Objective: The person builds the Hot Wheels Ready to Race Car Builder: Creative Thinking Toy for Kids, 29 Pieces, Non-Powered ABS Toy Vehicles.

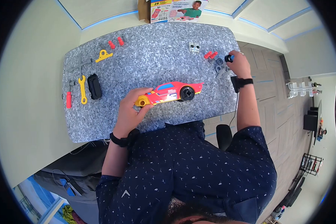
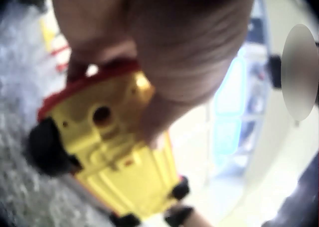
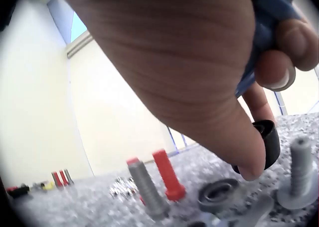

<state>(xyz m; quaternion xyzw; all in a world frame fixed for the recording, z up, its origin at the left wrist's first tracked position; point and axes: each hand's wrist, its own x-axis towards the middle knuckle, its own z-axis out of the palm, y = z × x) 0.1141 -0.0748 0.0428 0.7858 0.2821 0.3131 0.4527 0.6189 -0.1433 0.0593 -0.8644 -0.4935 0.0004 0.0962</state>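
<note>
My left hand (image 1: 129,111) grips a red toy car (image 1: 167,92) by its yellow nose, close above the front of the table. A black wheel (image 1: 187,93) shows on the car's side. Its yellow underside (image 2: 124,179) faces the left wrist view. At the table's right edge, my right hand (image 1: 240,66) pinches a small black wheel (image 3: 271,143) between thumb and finger. Its other fingers curl round a blue plastic piece (image 3: 266,25), partly hidden by the hand. Just below are a grey ring (image 3: 218,194), a grey bolt (image 3: 300,169) and red bolts (image 3: 168,174).
At the table's left lie a yellow wrench (image 1: 82,89), a black part (image 1: 95,86), a red screwdriver (image 1: 68,99) and a grey cross-shaped tool (image 1: 81,65). Farther back are a yellow piece (image 1: 103,56) and red bolts (image 1: 115,43). A silver block (image 1: 193,47) and a toy box (image 1: 177,11) stand behind.
</note>
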